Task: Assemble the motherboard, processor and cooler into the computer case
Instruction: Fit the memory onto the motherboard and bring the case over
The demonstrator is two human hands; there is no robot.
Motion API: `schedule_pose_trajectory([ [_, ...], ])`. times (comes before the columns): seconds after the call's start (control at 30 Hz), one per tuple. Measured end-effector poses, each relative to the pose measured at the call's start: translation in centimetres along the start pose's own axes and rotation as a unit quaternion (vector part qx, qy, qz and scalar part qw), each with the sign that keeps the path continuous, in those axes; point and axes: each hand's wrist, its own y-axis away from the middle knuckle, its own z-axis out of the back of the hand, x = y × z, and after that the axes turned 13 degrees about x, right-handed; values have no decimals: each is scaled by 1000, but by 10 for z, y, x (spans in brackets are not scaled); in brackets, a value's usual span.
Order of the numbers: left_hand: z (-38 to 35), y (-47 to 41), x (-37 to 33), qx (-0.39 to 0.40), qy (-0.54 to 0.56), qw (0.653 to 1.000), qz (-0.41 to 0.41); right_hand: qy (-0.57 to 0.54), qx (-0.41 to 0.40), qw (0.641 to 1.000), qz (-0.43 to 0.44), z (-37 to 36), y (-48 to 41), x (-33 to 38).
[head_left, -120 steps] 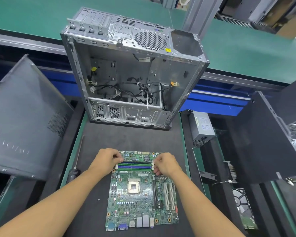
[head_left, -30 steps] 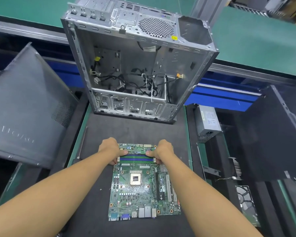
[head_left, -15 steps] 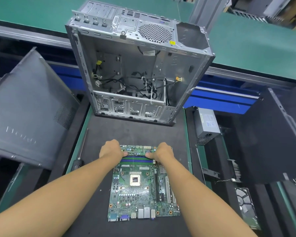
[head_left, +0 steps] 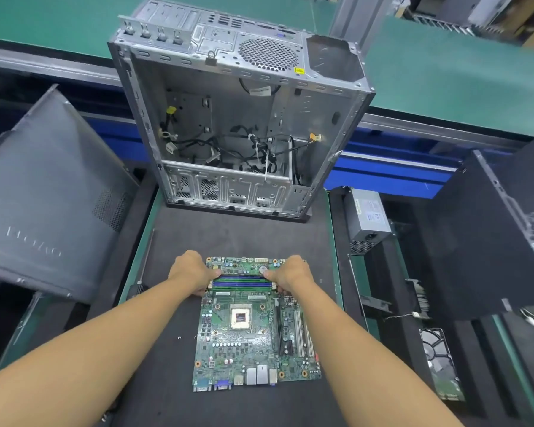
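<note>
The green motherboard (head_left: pixel 247 343) lies flat on the black mat (head_left: pixel 238 238), its bare processor socket (head_left: pixel 240 317) in the middle. At its far end are blue memory slots with a memory module (head_left: pixel 239 282) in them. My left hand (head_left: pixel 191 272) holds the module's left end, thumb on top and fingers curled on the near side. The right end is held the same way by my right hand (head_left: pixel 290 274). The open metal computer case (head_left: pixel 235 72) stands beyond the board with loose cables inside. No cooler is visible.
A screwdriver (head_left: pixel 145 260) lies along the mat's left edge. A grey side panel (head_left: pixel 43 192) leans at the left and a black panel (head_left: pixel 481 241) at the right. A power supply (head_left: pixel 367 217) and a drive (head_left: pixel 438 359) sit right of the mat.
Both hands stay at the ends of the memory module. Since four seconds ago they have closed down lower onto it, thumbs on top. The board and case have not moved.
</note>
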Motion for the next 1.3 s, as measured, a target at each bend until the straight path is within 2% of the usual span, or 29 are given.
schedule_pose_trajectory([
  [0.27, -4, 9, 3, -5, 80, 996, -41, -27, -16, 999, 7, 6, 18, -8],
  [0.47, -2, 7, 16, 4, 108, 992, -68, 47, -43, 997, 46, 1, 32, -13],
  [0.57, 0, 2, 36, 4, 109, 990, -94, 133, -46, 987, 79, -11, 43, -20],
  [0.67, -6, -1, 51, 18, 90, 989, -117, 139, -44, 985, 95, -29, 50, -28],
  [0.8, -16, 1, 58, 14, 55, 987, -153, 153, -2, 981, 123, -51, 61, -38],
  [0.9, -18, -1, 59, 16, 56, 987, -151, 157, 8, 977, 143, -63, 71, -43],
  [1.0, -21, -6, 60, 40, 122, 983, -135, 142, 17, 976, 167, -68, 86, -42],
  [1.17, -25, -13, 66, 94, 265, 954, -102, 208, 144, 947, 200, -84, 109, -48],
  [1.3, -24, -12, 68, 102, 298, 944, -102, 310, 132, 912, 234, -95, 114, -59],
])
